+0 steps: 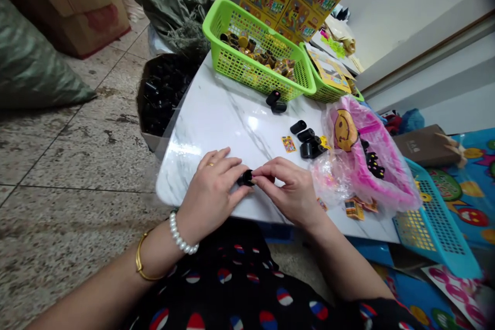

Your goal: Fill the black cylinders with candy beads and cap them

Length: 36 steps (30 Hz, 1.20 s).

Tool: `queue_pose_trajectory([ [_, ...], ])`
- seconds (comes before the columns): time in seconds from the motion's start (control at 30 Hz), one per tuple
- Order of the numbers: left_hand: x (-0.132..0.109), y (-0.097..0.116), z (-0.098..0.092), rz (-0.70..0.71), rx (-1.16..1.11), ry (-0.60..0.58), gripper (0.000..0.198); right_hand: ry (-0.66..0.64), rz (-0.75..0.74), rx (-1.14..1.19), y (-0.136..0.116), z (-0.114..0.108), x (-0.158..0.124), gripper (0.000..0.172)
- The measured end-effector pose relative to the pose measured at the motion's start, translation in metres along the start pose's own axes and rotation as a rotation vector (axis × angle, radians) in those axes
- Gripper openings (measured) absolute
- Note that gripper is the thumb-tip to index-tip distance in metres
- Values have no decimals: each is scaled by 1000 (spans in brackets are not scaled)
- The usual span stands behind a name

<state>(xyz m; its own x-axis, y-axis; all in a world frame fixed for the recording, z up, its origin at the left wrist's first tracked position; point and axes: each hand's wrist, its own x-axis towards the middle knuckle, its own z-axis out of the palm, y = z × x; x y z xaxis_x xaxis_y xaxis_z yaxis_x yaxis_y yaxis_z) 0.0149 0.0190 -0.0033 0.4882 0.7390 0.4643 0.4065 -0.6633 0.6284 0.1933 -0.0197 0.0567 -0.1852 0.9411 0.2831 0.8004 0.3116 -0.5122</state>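
Observation:
My left hand (212, 192) and my right hand (288, 189) meet over the near edge of a white marble-patterned table (216, 113). Both pinch one small black plastic cylinder (246, 178) between their fingertips. Farther right on the table lie several more black cylinders (308, 142) and a small orange sticker (288, 144). Two further black cylinders (275, 102) rest close to the green basket.
A green basket (228, 20) holds several finished pieces; a second green basket (328, 94) stands behind it. A pink tray in a clear bag (367, 165) sits at the right, a blue basket (436, 227) beyond. A box of black parts (164, 95) stands on the floor at left.

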Motion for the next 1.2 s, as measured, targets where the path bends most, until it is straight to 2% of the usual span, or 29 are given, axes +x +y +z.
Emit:
queue_pose_trajectory([
  [0.43, 1, 3, 0, 14, 35, 16, 25, -62, -47, -53, -4, -2, 7, 8],
  [0.57, 1, 3, 0, 9, 36, 11, 26, -89, 29, -26, -3, -2, 8, 5],
  [0.87, 0, 1, -1, 2, 26, -2, 24, -55, 159, 0, -8, 2, 5, 5],
  [1.07, 1, 0, 0, 22, 21, 9, 27, -68, 241, 206, 0, 9, -1, 4],
  [1.2, -1, 0, -4, 32, 14, -4, 31, -27, 193, 269, 4, 11, -9, 13],
])
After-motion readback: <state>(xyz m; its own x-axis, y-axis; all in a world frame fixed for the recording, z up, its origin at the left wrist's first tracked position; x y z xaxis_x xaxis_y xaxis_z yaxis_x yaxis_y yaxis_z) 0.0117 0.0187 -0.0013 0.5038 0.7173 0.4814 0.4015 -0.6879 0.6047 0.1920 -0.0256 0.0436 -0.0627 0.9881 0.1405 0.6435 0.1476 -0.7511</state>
